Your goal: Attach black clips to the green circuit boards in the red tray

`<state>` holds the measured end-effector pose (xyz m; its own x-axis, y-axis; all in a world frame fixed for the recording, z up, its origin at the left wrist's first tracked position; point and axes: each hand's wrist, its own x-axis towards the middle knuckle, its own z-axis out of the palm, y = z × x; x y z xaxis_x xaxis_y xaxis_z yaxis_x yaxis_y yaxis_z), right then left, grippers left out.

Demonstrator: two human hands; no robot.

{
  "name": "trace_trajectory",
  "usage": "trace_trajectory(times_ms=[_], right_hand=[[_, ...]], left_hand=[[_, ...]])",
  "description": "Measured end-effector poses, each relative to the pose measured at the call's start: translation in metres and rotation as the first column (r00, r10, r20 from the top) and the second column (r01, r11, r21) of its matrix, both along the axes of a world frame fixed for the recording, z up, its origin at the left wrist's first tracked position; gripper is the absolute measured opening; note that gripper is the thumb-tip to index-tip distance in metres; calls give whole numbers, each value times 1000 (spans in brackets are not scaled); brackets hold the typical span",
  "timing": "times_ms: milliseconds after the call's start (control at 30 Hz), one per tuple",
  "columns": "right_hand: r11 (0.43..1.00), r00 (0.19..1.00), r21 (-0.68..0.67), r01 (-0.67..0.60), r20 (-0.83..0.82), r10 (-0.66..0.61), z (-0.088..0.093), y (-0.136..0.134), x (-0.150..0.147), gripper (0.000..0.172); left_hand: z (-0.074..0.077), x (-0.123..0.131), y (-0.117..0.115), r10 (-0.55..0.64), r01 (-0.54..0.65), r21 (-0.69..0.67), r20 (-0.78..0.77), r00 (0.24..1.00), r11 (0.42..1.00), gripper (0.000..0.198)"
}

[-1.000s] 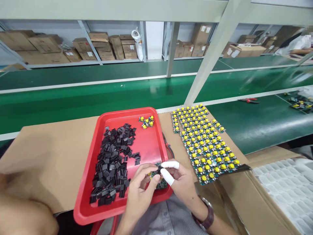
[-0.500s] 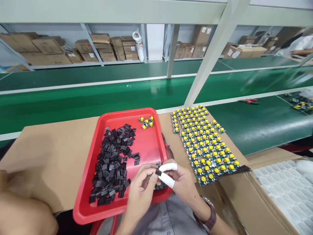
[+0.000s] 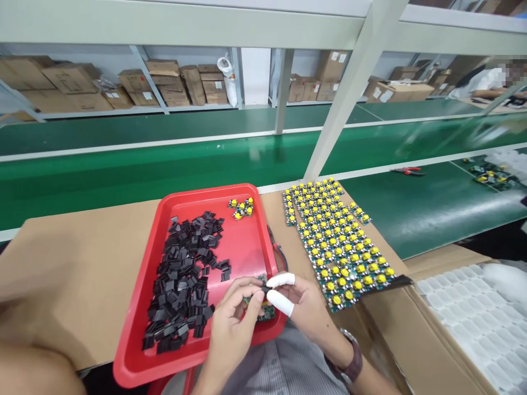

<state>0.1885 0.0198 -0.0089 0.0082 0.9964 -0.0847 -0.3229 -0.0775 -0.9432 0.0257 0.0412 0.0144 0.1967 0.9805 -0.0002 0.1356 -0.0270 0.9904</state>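
I log: left hand [image 3: 233,322], pinching black piece [image 3: 265,289]; right hand [image 3: 307,303], white-capped fingertips [image 3: 282,304] narrowly parted beside it, grip I cannot tell; both at near right of red tray [image 3: 241,252].

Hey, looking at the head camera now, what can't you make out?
- Head view, black piece: mostly hidden by fingers of the left hand.
- Head view, green circuit board beneath: partly covered by that hand.
- Head view, white divided packaging: cut off by the right edge.
- Head view, boards on the far-right belt: too small to count.
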Motion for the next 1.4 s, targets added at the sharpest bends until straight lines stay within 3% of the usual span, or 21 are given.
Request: trace_trajectory(times_ms=[67, 133, 233, 333, 467, 533, 633, 767, 1033, 1267, 1400], right_hand=[[999, 998, 35, 15, 58, -17, -1, 0, -1, 9], [982, 967, 180, 54, 235, -97, 0, 0, -1, 10], [900, 841, 435, 36, 473, -262, 6, 0, -1, 20], [859, 798, 513, 7, 515, -314, 14, 5, -2, 20], [789, 763, 614, 18, 501, -408, 16, 15, -3, 18], [810, 795, 578, 100, 443, -414, 14, 13, -2, 18], [905, 902, 334, 262, 248, -353, 8, 6, 2, 14], [966, 965, 69, 247, 69, -252, 0, 1, 5, 7], [990, 969, 92, 104, 214, -122, 4, -6, -7, 13], [986, 874, 126, 108, 461, -154, 4, -9, -13, 13], [979, 839, 189, 71, 520, -161, 6, -11, -12, 13]], left_hand=[[-2, 3, -2, 24, -24, 8, -40, 999, 1000, 18], [-4, 7, -3, 69, -67, 29, -72, 995, 997, 19], [-4, 11, -2, 147, -142, 60, -80, 986, 988, 23], [-5, 6, 4, 181, -176, 52, -109, 977, 983, 26], [-10, -3, 19, 128, -130, 4, -167, 978, 992, 31], [-10, -5, 17, 87, -88, -9, -118, 989, 996, 33], [-8, -6, 7, 30, -31, -59, -16, 999, 998, 42], [-9, -5, -2, 50, -20, -146, 204, 978, 989, 57], [-22, -4, -13, 26, 5, -98, 316, 949, 995, 36], [-31, -7, -19, 29, -18, -54, 198, 980, 998, 39], [-36, -9, -21, 38, -37, -6, 121, 992, 999, 33]])
